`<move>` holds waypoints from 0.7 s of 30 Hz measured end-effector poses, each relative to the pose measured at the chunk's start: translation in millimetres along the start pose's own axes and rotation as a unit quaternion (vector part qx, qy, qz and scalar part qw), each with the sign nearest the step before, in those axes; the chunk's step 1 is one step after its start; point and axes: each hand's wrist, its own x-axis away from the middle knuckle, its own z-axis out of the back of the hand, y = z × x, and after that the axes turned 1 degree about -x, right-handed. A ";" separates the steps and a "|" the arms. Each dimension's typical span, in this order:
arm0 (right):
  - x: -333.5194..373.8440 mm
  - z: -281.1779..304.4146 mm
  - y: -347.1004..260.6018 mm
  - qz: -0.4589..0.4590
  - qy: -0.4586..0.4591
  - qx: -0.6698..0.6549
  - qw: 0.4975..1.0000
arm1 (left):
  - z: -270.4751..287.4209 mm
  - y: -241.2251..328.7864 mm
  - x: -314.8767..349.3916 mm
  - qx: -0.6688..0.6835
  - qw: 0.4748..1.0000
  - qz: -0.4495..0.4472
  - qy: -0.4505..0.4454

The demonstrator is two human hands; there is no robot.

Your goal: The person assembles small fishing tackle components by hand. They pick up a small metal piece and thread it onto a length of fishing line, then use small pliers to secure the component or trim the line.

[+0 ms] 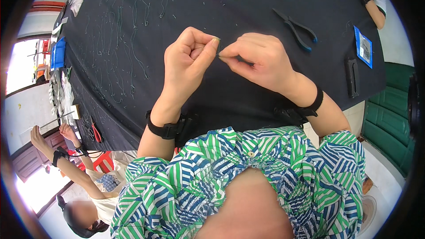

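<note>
Over the black cloth, my left hand (186, 64) and my right hand (263, 59) face each other, a small gap between their fingertips. A short piece of thin dark green line (219, 47) spans that gap. Thumb and forefinger of my left hand pinch its upper end, while the right fingertips are closed on it lower down. Whether anything small is tied to the line is too fine to make out. Right of my right hand lie long-nosed pliers (291, 23) with dark blue handles, jaws pointing up and left.
Several thin dark green lines (134, 22) lie spread on the black tablecloth (195, 0) at the left. A blue packet (364, 46) and a long black object (352, 77) are at the right. A co-worker (77, 179) sits lower left; another person's arm (375, 12) shows upper right.
</note>
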 end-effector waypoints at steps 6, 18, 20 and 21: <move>-6.7 20.2 -4.0 -0.011 -0.001 0.072 0.997 | 0.5 4.0 1.0 -0.074 0.996 -0.036 -0.038; -2.0 13.0 10.1 -0.335 -0.019 -0.197 0.921 | 1.9 5.5 1.7 -0.108 0.989 -0.077 -0.063; 1.0 9.1 15.3 -0.352 -0.018 -0.225 0.909 | 1.4 5.1 1.3 -0.105 0.989 -0.081 -0.061; 1.6 7.3 16.6 -0.368 -0.020 -0.253 0.895 | 1.8 4.9 1.7 -0.103 0.990 -0.084 -0.056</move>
